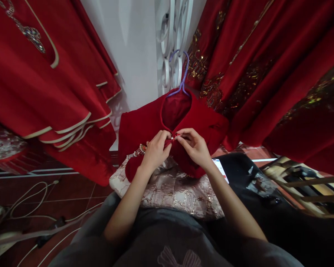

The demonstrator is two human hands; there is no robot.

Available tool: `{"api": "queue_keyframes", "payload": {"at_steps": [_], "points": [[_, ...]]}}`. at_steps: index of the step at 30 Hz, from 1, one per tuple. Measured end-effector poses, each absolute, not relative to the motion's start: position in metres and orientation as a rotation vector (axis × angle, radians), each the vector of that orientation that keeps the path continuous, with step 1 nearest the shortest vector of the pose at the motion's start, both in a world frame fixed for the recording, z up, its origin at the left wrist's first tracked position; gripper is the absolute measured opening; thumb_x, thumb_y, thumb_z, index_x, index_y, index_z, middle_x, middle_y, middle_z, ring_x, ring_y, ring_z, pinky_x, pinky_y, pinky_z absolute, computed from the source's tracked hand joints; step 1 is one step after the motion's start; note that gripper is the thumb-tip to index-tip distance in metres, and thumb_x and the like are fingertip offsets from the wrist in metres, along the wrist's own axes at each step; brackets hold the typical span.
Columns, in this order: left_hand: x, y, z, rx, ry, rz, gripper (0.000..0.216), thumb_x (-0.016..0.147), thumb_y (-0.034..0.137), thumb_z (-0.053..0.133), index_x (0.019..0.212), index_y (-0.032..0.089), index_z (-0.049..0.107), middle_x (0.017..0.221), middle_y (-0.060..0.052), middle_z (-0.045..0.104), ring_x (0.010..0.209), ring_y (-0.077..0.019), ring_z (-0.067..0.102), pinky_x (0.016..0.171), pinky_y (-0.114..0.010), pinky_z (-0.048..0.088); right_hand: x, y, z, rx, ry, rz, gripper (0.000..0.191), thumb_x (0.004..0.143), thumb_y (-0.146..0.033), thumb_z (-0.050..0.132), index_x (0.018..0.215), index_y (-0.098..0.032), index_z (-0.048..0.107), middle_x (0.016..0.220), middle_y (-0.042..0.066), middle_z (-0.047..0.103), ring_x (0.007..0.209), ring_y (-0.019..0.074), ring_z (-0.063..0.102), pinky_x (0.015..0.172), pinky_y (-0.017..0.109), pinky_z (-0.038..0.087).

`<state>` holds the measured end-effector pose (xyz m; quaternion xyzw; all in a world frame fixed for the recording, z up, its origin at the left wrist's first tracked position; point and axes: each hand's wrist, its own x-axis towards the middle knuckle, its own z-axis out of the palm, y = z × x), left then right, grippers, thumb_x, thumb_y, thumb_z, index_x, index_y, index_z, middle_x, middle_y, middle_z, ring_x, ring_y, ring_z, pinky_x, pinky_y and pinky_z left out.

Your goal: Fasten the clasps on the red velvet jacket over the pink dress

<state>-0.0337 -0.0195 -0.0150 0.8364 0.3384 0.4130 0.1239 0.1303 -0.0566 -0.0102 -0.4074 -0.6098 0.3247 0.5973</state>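
Note:
A red velvet jacket [144, 115] lies across the lap, with a purple hanger [183, 76] in its neck opening. Just below the collar is a small beaded fastening [173, 138] in pearly and red tones. My left hand [156, 150] pinches the fastening's left side along with the jacket's front edge. From the right, my right hand [194, 147] has thumb and fingertips closed on the other side. The fingers partly cover it, so I cannot tell whether the two sides are joined. Beaded trim [140, 149] shows beside my left wrist. Beneath the jacket is a pale, gold-patterned brocade cloth [180, 193].
Red garments with cream piping [58, 92] hang at left; red garments with gold sequins [256, 78] hang at right. A phone [220, 168] lies by my right forearm, near a clear plastic bag [261, 184]. White cables [44, 193] trail over the tiled floor. A slatted wooden rack [308, 185] stands right.

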Motion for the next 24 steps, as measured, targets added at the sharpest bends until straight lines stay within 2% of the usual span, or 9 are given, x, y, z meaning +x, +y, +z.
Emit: {"api": "queue_keyframes", "payload": {"at_steps": [7,11,15,20,24], "points": [[-0.038,-0.028,-0.003,2.497,1.024,1.092,0.016,0.087,0.019,0.049,0.103,0.022,0.052,0.098,-0.003,0.060,0.090,-0.0179,0.059,0.075,-0.027,0.047,0.126,-0.055,-0.013,-0.999,-1.410,0.615,0.017,0.088,-0.034,0.062,0.101,-0.023,0.061,0.102,0.004,0.063,0.097,0.0166,0.064,0.086,0.031,0.056],[-0.038,-0.028,0.003,2.524,1.046,1.104,0.009,0.090,0.026,0.049,0.095,0.021,0.055,0.090,-0.002,0.060,0.085,-0.0166,0.059,0.070,-0.026,0.044,0.123,-0.060,-0.009,-1.039,-1.436,0.487,0.014,0.089,-0.030,0.061,0.101,-0.023,0.064,0.100,0.004,0.061,0.095,0.0159,0.063,0.080,0.029,0.058],[-0.036,-0.024,0.009,2.580,1.022,1.105,0.005,0.088,0.023,0.051,0.089,0.020,0.056,0.088,-0.001,0.060,0.083,-0.0158,0.057,0.071,-0.026,0.043,0.123,-0.060,-0.007,-1.071,-1.435,0.400,0.015,0.088,-0.028,0.063,0.100,-0.024,0.070,0.099,0.005,0.061,0.093,0.0158,0.063,0.077,0.029,0.059],[-0.033,-0.021,0.011,2.553,0.988,1.131,0.005,0.086,0.017,0.052,0.087,0.019,0.056,0.083,-0.001,0.059,0.079,-0.0148,0.056,0.072,-0.026,0.043,0.126,-0.057,-0.010,-1.105,-1.366,0.359,0.016,0.086,-0.029,0.066,0.100,-0.026,0.074,0.098,0.006,0.065,0.094,0.0173,0.064,0.082,0.032,0.059],[-0.032,-0.021,0.010,2.528,0.984,1.121,0.006,0.088,0.019,0.050,0.088,0.019,0.057,0.086,-0.001,0.062,0.079,-0.0143,0.058,0.073,-0.026,0.044,0.126,-0.057,-0.012,-1.096,-1.392,0.426,0.023,0.082,-0.030,0.070,0.105,-0.027,0.073,0.102,0.005,0.067,0.096,0.0176,0.065,0.088,0.034,0.057]]}}
